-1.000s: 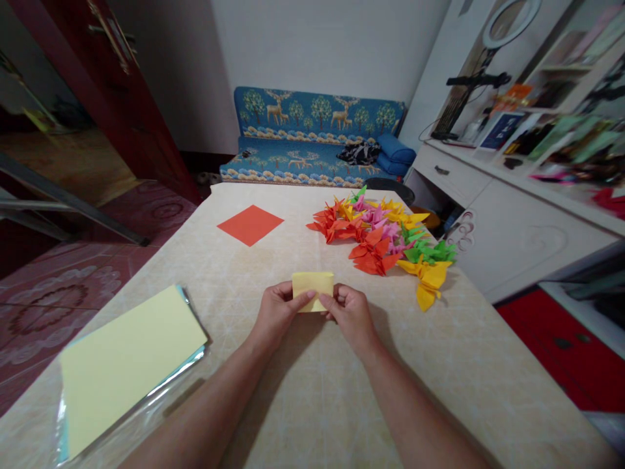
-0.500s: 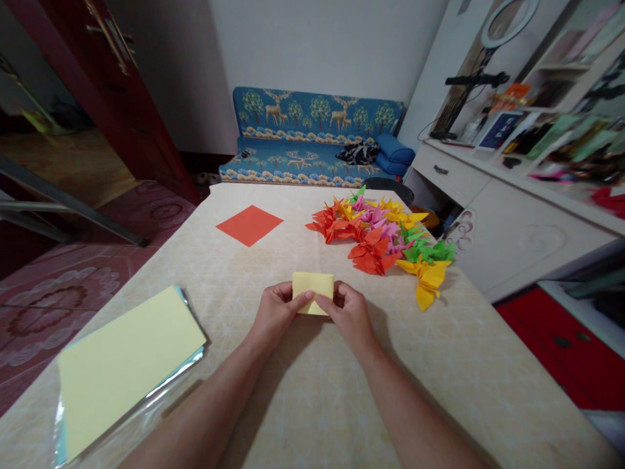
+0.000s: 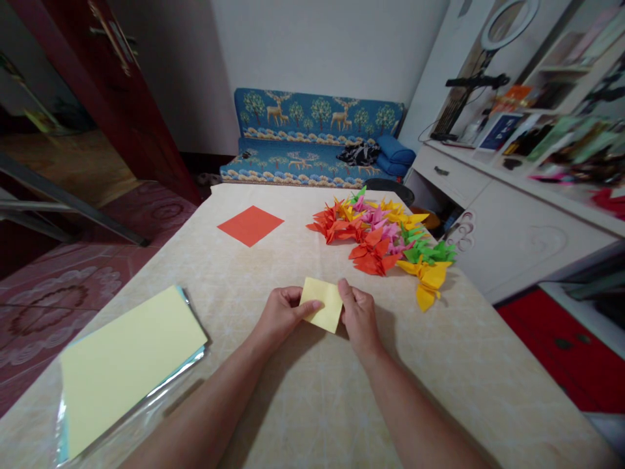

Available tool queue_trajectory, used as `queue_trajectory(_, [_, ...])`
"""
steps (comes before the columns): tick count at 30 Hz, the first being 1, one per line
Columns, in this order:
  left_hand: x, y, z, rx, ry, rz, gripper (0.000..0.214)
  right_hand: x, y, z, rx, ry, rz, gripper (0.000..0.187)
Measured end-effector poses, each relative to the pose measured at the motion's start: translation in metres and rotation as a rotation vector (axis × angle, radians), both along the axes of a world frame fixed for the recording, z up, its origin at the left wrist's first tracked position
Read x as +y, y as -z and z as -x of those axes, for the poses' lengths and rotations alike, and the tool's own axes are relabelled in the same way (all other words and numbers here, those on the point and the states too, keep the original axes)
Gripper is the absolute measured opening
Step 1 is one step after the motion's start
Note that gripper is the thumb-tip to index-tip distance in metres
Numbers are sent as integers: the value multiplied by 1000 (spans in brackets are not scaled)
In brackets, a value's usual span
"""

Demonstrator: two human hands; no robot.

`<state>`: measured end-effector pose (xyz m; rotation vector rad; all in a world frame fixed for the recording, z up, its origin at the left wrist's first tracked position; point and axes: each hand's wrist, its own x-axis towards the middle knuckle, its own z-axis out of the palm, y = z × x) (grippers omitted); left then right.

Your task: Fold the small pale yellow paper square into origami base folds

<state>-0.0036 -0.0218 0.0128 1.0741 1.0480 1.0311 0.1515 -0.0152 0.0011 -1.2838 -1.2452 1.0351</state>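
Note:
A small piece of folded yellow paper (image 3: pixel 324 301) is held between my two hands above the middle of the table. My left hand (image 3: pixel 284 314) pinches its left side, thumb lying on top and fingers beneath. At the right edge, my right hand (image 3: pixel 359 317) grips the paper, its thumb pointing up along the edge; the fingers behind are partly hidden. The paper is tilted, its right side lower. Beyond the hands, a flat red paper square (image 3: pixel 251 226) lies at the far left of the table.
Folded paper cranes (image 3: pixel 374 251) in red, pink, orange and green lie heaped at the far right of the table (image 3: pixel 312 404). A stack of yellow and blue paper sheets (image 3: pixel 131 365) in clear plastic rests at the left. Behind stand a blue patterned sofa (image 3: pixel 303 150) and a white cabinet (image 3: pixel 512 215).
The folded yellow paper has turned clockwise, its right side dropping. My right thumb has moved off its face to the right edge, while my left hand keeps its pinch.

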Motion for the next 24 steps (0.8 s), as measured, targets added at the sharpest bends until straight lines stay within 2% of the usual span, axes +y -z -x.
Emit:
queue_trajectory(5, [0, -1, 0, 57, -41, 3, 29, -1, -4, 0, -28, -63, -33, 42])
queue_trajectory(11, [1, -3, 0, 58, -214, -50, 31, -2, -3, -1, 40, 59, -13, 47])
queue_trajectory(16, [4, -2, 1, -78, -320, -111, 33, 0, 1, -3, 134, 121, -34, 42])
queue_trajectory(19, [2, -5, -1, -67, -254, -111, 38, -1, -2, -2, 144, 141, -53, 38])
queue_trajectory(24, [-4, -10, -4, 49, -9, -117, 31, -5, -10, 1, 107, 85, -59, 31])
